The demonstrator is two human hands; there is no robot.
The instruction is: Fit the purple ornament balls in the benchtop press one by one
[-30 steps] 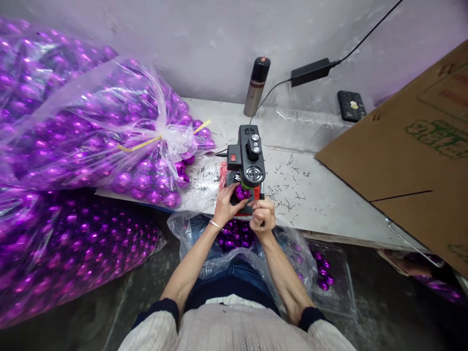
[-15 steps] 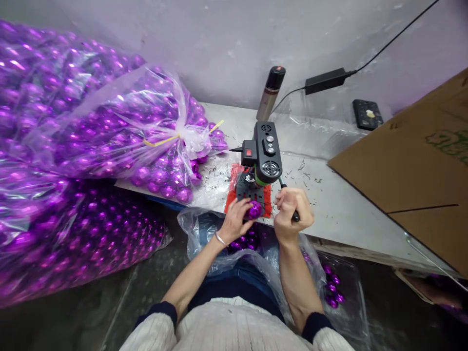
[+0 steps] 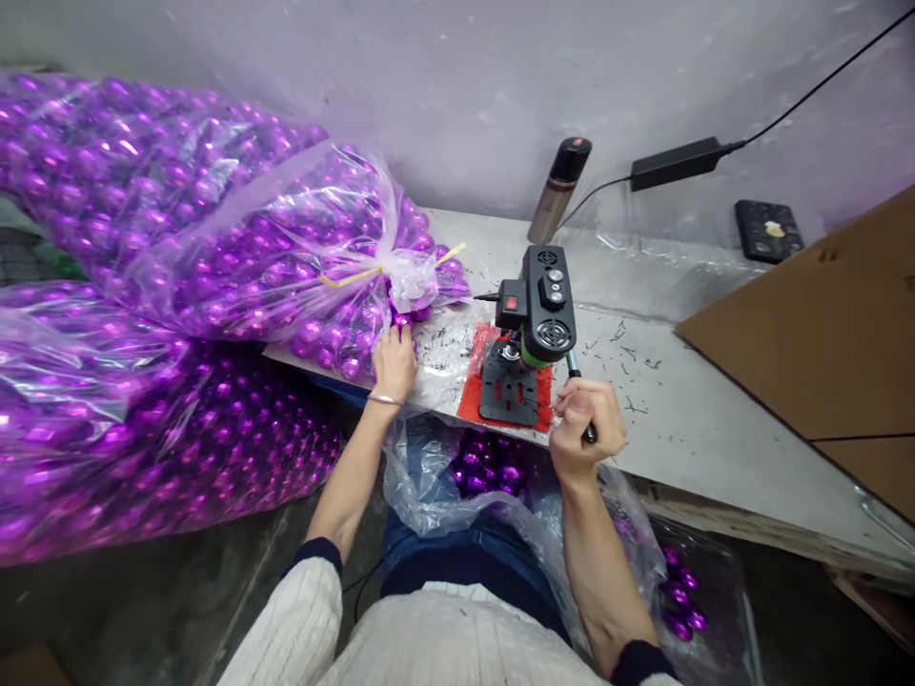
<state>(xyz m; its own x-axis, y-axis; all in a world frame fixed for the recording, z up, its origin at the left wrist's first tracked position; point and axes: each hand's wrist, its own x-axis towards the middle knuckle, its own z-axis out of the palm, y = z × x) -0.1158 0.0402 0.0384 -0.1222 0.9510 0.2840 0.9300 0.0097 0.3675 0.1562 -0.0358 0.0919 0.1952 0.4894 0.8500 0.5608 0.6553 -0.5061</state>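
Observation:
My left hand [image 3: 396, 366] reaches forward beside the tied plastic bag, fingers stretched out, fingertips against shiny purple balls [image 3: 401, 319] on the table. Nothing shows clearly inside its grasp. My right hand [image 3: 587, 427] is wrapped round the black-gripped lever [image 3: 590, 434] of a small black bench drill [image 3: 549, 305]. Under the drill head, the slotted base plate [image 3: 509, 405] is bare and rests on a red sheet [image 3: 470, 395]. Below the table edge, an open clear bag [image 3: 421, 495] on my lap holds several purple balls [image 3: 490, 465].
Big clear bags [image 3: 214, 219] full of purple balls fill the left side. A spray can [image 3: 559, 191] and a power adapter [image 3: 676, 164] are behind the drill, with a phone [image 3: 768, 232] farther right. A cardboard box [image 3: 822, 333] stands at right. Dark shavings litter the white table [image 3: 664, 419].
My left hand has left the drill's front edge, where it had a purple ball, and moved left and forward to the balls by the tied bag. My right hand stays on the lever.

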